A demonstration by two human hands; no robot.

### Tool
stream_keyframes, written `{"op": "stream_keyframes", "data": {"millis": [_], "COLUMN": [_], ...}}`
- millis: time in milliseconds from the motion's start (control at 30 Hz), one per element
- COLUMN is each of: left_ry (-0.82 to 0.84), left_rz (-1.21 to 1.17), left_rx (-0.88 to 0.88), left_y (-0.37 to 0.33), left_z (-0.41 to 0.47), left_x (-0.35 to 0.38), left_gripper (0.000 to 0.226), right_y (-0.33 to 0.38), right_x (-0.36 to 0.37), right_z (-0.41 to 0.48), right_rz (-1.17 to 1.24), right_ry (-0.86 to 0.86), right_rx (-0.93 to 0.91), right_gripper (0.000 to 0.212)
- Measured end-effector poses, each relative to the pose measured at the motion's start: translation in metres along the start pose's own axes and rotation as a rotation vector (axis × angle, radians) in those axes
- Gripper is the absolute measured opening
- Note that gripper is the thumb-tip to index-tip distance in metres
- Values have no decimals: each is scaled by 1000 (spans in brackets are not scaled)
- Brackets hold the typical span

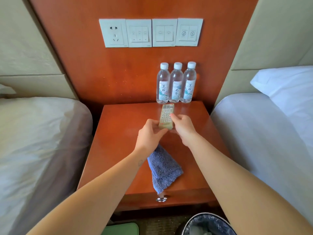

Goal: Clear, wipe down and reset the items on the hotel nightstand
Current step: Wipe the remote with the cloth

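One remote [166,114] between both grips [150,134] [183,128]

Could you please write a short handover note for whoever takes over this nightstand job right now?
Left hand: grips the near end of the remote; the cloth seems to hang from this same hand.
Right hand: pinches the remote's right edge.
Things: the remote is over the nightstand, just in front of three bottles standing in a row at the back right.
Done: the bottles look reset. I cannot tell whether the top has been wiped.
To do: probably set the remote down straight and take the cloth away.
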State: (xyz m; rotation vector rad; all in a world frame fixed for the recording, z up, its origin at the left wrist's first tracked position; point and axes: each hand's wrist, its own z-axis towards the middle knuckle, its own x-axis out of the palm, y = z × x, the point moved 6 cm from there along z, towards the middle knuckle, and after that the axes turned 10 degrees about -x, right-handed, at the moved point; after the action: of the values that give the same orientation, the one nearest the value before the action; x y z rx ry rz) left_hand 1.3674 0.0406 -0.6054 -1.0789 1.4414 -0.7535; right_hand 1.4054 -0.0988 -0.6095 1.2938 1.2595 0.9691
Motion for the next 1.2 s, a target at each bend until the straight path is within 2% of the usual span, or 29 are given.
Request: {"op": "stream_keyframes", "data": {"millis": [100, 233, 400, 533, 600, 933, 1100, 1200], "left_ry": [-66, -104, -93, -96, -116, -124, -115, -141], "left_rz": [169, 299, 356, 372, 363, 427, 460, 485], "left_rx": [6, -6, -9, -25, -22, -4, 37, 65], "left_y": [-2, -7, -3, 3, 4, 3, 1, 1], "left_z": [16, 32, 46, 54, 56, 72, 71, 65], "left_x": [3, 13, 27, 35, 35, 35, 26, 10], "left_gripper": [25, 27, 23, 22, 23, 23, 27, 34], "right_y": [-2, -8, -25, -29, -27, -25, -18, -15], "right_x": [-9, -8, -12, -13, -11, -6, -7, -12], "right_z": [11, 24, 35, 44, 45, 56, 44, 31], "right_rz": [-221, -423, -597, -752, -827, -904, -896, -871], "right_ry": [-74, 11, 47, 82, 117, 130, 67, 41], "right_rx": [-104, -222, -276, -352, -362, -327, -347, -359], "right_gripper": [44, 49, 68, 59, 62, 71, 77, 70]}}
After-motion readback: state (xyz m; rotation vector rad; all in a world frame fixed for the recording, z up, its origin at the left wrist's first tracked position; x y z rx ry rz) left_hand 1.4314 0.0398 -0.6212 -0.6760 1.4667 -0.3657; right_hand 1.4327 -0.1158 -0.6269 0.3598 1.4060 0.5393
